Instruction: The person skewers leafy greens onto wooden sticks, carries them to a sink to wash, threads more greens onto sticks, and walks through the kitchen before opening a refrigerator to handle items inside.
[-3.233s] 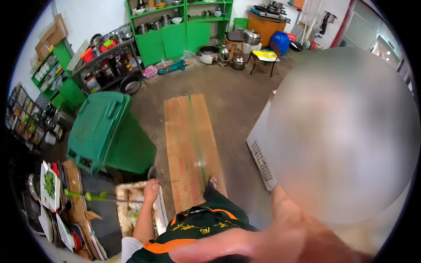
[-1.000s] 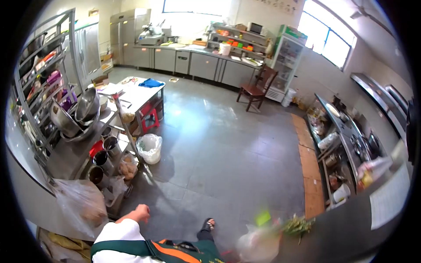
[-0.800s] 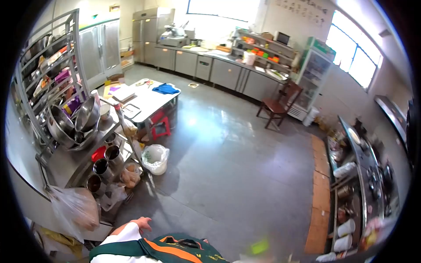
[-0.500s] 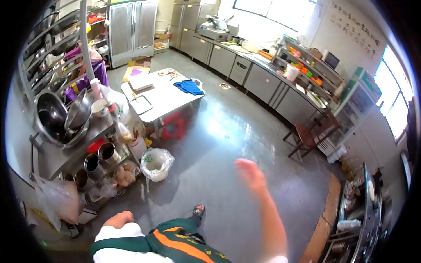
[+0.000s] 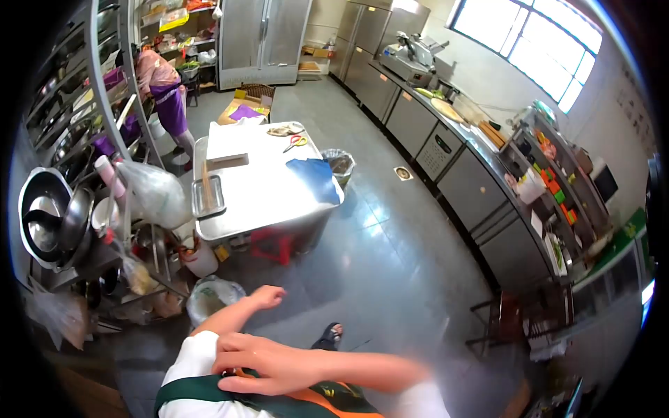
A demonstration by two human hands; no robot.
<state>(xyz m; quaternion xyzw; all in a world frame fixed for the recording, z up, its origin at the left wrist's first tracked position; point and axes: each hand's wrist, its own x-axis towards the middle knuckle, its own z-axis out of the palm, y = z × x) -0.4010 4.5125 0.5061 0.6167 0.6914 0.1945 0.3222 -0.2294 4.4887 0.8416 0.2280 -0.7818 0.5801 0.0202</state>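
Note:
My left hand [image 5: 267,297] reaches forward over the floor, beside the bag-lined bin. Its fingers are loosely curled together, and nothing shows in them. Across the front of my body lies my right hand [image 5: 268,364], palm turned in toward the dark green apron [image 5: 327,397] with its orange stripe. The right fingers are bent, with the thumb apart from them, and they overlap the apron's upper part. Ahead stands a white-topped table [image 5: 258,205] bearing a metal tray [image 5: 208,196], a blue cloth [image 5: 311,180], a white box [image 5: 227,145] and scissors [image 5: 295,143].
Close by on the left, a rack holds metal bowls [image 5: 43,216] and plastic bags [image 5: 157,195]. The lined bin [image 5: 212,298] stands below the table. A person [image 5: 164,94] in purple bends at the rack. Steel counters [image 5: 432,150] line the right; a wooden chair [image 5: 512,317] stands nearer.
My right hand has swung from out ahead to the front of my apron. My left hand has come forward. The view has moved closer to the table, and a person now shows at the rack.

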